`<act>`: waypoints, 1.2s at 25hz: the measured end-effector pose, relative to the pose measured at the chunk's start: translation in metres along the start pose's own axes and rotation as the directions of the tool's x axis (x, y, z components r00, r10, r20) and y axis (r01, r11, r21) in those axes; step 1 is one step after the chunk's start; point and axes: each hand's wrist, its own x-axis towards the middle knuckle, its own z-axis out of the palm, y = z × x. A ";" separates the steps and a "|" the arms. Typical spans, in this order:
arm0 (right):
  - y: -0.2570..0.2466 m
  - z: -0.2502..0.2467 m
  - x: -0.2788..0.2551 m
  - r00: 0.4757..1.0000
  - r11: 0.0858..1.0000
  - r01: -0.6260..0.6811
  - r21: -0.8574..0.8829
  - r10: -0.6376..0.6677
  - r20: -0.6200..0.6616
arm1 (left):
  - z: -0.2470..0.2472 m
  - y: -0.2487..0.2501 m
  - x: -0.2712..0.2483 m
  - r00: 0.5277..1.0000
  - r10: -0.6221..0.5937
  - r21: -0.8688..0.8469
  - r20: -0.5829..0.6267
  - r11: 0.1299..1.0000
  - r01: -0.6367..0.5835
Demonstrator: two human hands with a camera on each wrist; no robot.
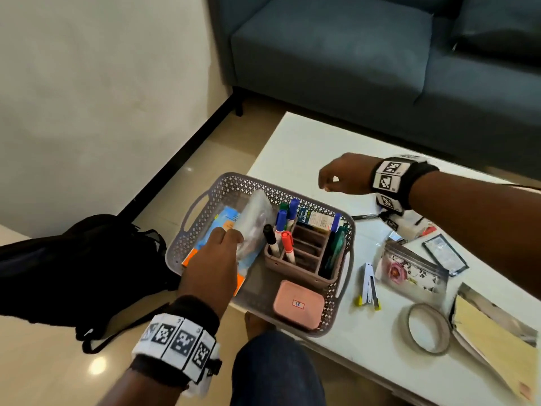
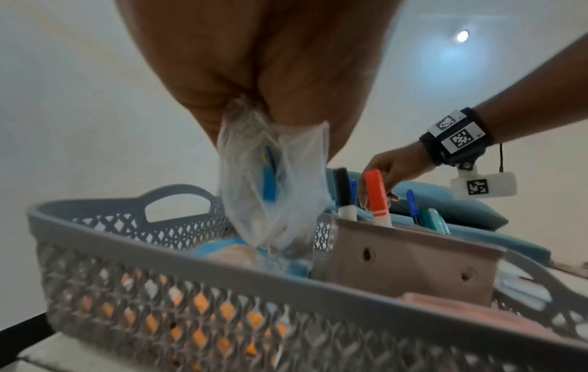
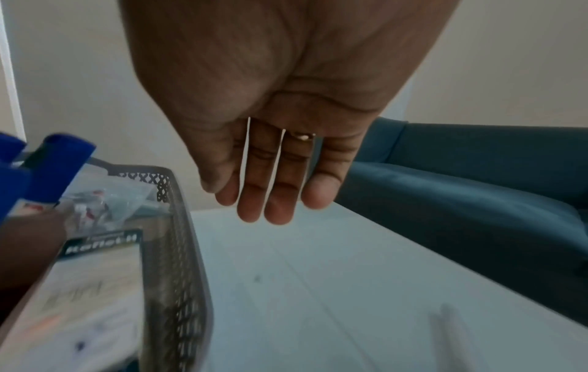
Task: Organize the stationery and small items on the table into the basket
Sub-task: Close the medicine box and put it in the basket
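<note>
Clear plastic, a small crumpled bag (image 2: 270, 181), is pinched at its top by the left hand (image 1: 215, 259), whose fingers close round it, and it hangs down into the left part of the grey lattice basket (image 1: 205, 212), its lower end reaching a blue and orange packet (image 1: 225, 224) on the basket floor. Just right of the bag stands a brown pen holder (image 1: 304, 256) with red, black, blue and green markers upright in it; a pink case (image 1: 298, 306) lies in the near corner. The right hand (image 1: 342, 175) hovers over the white counter (image 1: 295, 148) beyond the basket's far rim, holding nothing, fingers straight and side by side in the wrist view. Farther right on the counter lie a floral pouch (image 1: 409, 271), a stapler (image 1: 369, 285), a tape roll (image 1: 429, 328) and an envelope (image 1: 494, 344).
</note>
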 end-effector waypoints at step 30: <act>0.002 0.071 -0.053 0.999 0.979 -0.015 0.205 0.021 -0.031 | -0.001 0.021 0.013 0.978 -0.120 0.171 0.172 0.981 0.091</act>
